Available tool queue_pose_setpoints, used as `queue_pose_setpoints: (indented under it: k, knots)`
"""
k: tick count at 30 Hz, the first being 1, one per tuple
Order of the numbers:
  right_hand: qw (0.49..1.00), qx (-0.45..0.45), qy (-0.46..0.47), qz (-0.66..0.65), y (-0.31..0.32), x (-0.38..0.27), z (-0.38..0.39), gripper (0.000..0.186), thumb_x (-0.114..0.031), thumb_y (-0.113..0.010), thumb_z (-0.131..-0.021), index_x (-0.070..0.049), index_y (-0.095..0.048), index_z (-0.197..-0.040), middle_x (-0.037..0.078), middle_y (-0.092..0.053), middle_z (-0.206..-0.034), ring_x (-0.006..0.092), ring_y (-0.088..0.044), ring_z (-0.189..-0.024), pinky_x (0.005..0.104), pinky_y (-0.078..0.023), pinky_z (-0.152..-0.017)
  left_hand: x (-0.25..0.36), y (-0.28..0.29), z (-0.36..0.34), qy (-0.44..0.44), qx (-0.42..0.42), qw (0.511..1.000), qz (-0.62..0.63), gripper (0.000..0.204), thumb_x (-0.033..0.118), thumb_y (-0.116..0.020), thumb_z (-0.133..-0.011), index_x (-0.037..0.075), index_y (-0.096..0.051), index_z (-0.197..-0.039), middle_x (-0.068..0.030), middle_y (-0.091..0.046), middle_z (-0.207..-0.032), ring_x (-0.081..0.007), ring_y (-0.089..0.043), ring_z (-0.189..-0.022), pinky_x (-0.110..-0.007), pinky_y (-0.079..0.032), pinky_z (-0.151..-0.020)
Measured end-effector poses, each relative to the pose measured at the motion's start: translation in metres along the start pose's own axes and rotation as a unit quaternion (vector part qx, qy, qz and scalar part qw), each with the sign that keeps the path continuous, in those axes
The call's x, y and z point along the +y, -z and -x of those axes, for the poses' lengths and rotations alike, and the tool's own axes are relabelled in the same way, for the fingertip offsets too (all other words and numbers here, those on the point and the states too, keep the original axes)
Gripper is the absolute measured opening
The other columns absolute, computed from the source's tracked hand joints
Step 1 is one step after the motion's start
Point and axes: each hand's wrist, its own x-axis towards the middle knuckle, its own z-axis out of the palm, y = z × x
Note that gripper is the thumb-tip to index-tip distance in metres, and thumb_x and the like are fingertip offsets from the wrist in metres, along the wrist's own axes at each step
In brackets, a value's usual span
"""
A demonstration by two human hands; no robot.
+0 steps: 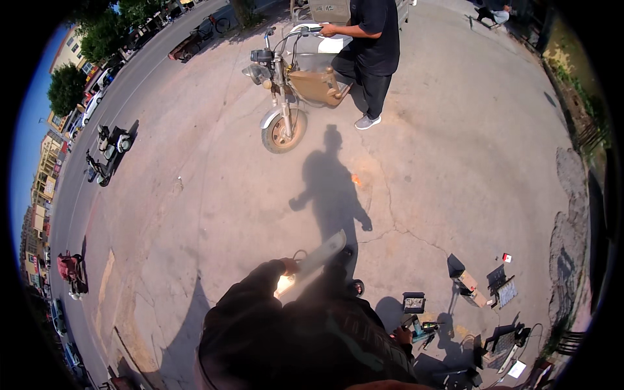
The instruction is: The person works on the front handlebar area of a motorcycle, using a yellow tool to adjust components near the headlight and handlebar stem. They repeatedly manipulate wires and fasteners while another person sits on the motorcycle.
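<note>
My left hand (289, 266), in a dark sleeve, is closed on a long pale translucent panel (328, 250) held in front of my body, with sun glare on its lower end. My right hand (402, 335) is low at the right, partly hidden by my dark clothing, its fingers closed on a teal and black power tool (416, 328). An open case of small parts (413, 303) lies on the ground just beyond that hand.
A person (367, 52) grips the handlebar of a dusty electric bike (296, 88) ahead. Toolboxes (465, 279) and tools (504, 351) lie at right. Parked scooters (114, 146) line the road at left. Another person (497, 16) sits at back right. A rough edge (562, 227) borders the pavement.
</note>
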Motion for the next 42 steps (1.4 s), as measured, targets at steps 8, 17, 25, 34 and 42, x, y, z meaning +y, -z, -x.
queue_pose_setpoints:
  k: [8,17,25,34,42]
  knots:
    - [0.789,-0.005,0.295,0.540,0.005,0.052,-0.029,0.023,-0.032,-0.073,-0.074,-0.014,-0.069,-0.088,0.006,-0.071,-0.080,0.0265,-0.069,-0.079,0.0414,-0.054,-0.069,0.009,-0.004,-0.007,0.029,-0.041,0.997,0.060,0.056,0.050,-0.048,-0.094,0.000,-0.070,-0.107,-0.0243,-0.069,-0.108,-0.0400,-0.065,-0.105,-0.049,-0.050,-0.092]
    - [0.829,0.043,0.190,0.524,0.003,0.075,-0.019,0.018,-0.033,-0.070,-0.080,-0.016,-0.070,-0.087,0.008,-0.069,-0.081,0.0277,-0.069,-0.081,0.0440,-0.057,-0.065,0.023,0.004,-0.005,0.017,-0.054,0.997,0.045,0.054,0.049,-0.051,-0.094,0.000,-0.070,-0.108,-0.0237,-0.069,-0.106,-0.0395,-0.065,-0.104,-0.048,-0.050,-0.092]
    - [0.872,0.038,0.261,0.412,0.018,0.107,-0.061,0.019,-0.033,-0.070,-0.079,-0.014,-0.068,-0.085,0.006,-0.070,-0.087,0.0228,-0.069,-0.076,0.0393,-0.056,-0.061,0.030,0.003,-0.012,0.045,-0.062,0.994,0.073,0.053,0.047,-0.050,-0.094,0.000,-0.071,-0.105,-0.0239,-0.069,-0.105,-0.0392,-0.066,-0.103,-0.048,-0.050,-0.092]
    - [0.652,0.039,0.455,0.606,0.013,0.028,-0.002,0.009,-0.016,-0.067,-0.084,-0.009,-0.065,-0.089,0.000,-0.071,-0.079,0.0143,-0.067,-0.059,0.0301,-0.055,-0.053,0.033,0.011,-0.022,-0.048,-0.052,0.997,-0.004,0.051,0.048,-0.048,-0.094,0.003,-0.072,-0.100,-0.0229,-0.070,-0.102,-0.0403,-0.067,-0.097,-0.050,-0.052,-0.088]
    - [0.984,-0.040,0.041,0.168,-0.005,0.011,0.001,0.036,-0.041,-0.062,-0.082,-0.005,-0.066,-0.087,0.021,-0.068,-0.086,0.0397,-0.063,-0.084,0.0510,-0.049,-0.073,0.025,0.009,-0.026,-0.054,-0.040,0.998,0.014,0.053,0.050,-0.046,-0.095,0.003,-0.072,-0.098,-0.0235,-0.070,-0.100,-0.0415,-0.066,-0.095,-0.051,-0.051,-0.086]
